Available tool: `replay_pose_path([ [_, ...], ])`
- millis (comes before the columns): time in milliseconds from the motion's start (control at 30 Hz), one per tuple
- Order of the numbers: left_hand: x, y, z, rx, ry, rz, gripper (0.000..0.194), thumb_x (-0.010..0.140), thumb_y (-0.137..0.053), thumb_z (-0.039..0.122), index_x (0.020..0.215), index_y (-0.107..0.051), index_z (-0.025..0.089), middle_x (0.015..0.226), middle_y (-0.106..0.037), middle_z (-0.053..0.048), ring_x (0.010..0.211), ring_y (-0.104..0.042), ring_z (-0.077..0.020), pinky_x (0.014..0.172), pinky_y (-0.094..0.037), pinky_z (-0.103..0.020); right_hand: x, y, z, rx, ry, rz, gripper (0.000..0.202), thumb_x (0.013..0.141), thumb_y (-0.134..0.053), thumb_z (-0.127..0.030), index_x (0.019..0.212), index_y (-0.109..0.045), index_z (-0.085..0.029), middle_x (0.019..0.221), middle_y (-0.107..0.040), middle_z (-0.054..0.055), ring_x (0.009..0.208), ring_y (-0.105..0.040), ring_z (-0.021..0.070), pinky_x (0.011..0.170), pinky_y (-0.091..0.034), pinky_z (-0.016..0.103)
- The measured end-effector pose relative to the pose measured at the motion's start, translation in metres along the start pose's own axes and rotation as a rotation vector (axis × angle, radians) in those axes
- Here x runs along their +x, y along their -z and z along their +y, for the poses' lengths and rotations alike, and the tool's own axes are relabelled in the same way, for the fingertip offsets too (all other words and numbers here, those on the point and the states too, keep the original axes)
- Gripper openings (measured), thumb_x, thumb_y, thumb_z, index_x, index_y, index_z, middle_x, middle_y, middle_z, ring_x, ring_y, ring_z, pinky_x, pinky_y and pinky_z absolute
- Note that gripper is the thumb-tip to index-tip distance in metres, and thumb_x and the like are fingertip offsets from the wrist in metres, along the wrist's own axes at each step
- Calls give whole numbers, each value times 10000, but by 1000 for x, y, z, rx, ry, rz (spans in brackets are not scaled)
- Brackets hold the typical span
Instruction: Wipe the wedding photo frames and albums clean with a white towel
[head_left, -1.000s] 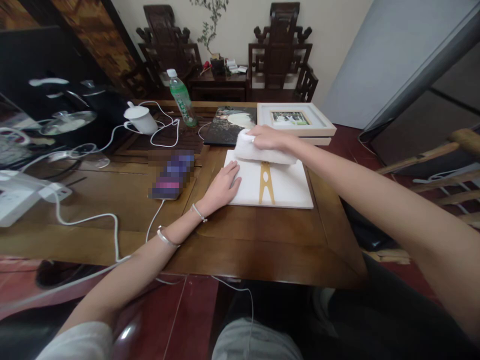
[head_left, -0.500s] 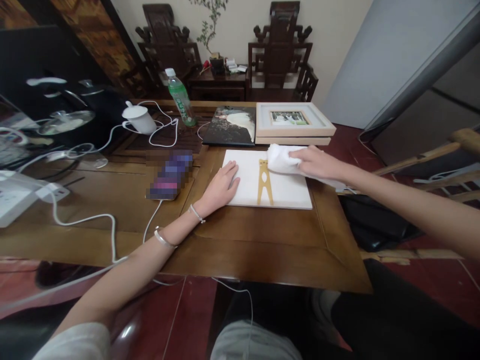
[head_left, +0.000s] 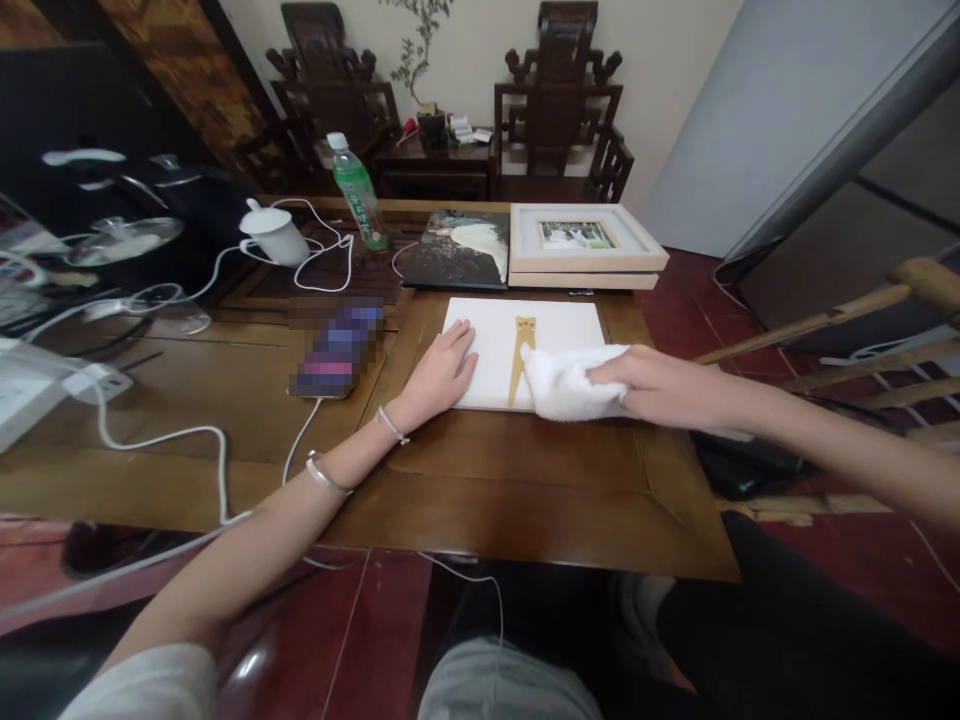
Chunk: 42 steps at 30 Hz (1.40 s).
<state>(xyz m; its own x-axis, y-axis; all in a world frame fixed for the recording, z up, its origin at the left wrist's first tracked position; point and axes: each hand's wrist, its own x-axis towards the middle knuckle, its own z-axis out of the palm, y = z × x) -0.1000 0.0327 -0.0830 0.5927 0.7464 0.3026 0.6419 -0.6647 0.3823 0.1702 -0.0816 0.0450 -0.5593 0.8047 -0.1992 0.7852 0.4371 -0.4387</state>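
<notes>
While the left hand (head_left: 441, 374), fingers extended, rests on the left edge of the white panel (head_left: 491, 330) lying on the table (head_left: 480, 480), apply the white cloth (head_left: 570, 384) gripped in the right hand (head_left: 641, 385) at the panel's near-right corner with light, even pressure around the gold marking (head_left: 524, 334).

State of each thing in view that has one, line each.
White board: lying flat, partly covered
White cloth: bunched, over the board's right side
Left hand: open, resting on the board's left edge
Right hand: closed on the cloth
Green bottle: upright, capped
White mug: upright, lid on
Phone: screen lit, cable attached
</notes>
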Motion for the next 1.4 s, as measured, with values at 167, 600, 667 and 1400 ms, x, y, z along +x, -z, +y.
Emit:
replay_pose_path([
  [167,0,0,1,8,-14,8,472,967,-354,269,1360,-479,39,1479,-444,-217,1432,-343,-313,1180,-303,-497,32,19,44,-24,-3,61,137,643,-424,-90,636,-375,-217,618,-447,-15,626,-460,164,648,-318,305],
  [600,0,0,-1,-17,-16,0,464,968,-359,271,1362,-475,56,1489,-428,-219,1433,-337,-327,1171,-304,-526,75,32,85,-194,-151,190,213,660,-452,-132,833,-561,-195,940,-645,92,893,-556,269,775,-376,338],
  [667,0,0,0,-13,-16,-4,468,968,-354,266,1364,-470,47,1490,-424,-224,1434,-335,-327,1173,-300,-524,63,22,79,-182,-103,174,136,650,-446,-118,741,-498,-205,808,-609,62,783,-539,233,719,-357,317],
  [1400,0,0,1,-5,-9,-2,469,970,-357,271,1368,-470,51,1484,-435,-216,1440,-327,-313,1186,-285,-501,10,4,7,-18,-153,40,145,651,-421,-85,690,-473,-214,712,-563,20,737,-540,210,675,-364,309],
])
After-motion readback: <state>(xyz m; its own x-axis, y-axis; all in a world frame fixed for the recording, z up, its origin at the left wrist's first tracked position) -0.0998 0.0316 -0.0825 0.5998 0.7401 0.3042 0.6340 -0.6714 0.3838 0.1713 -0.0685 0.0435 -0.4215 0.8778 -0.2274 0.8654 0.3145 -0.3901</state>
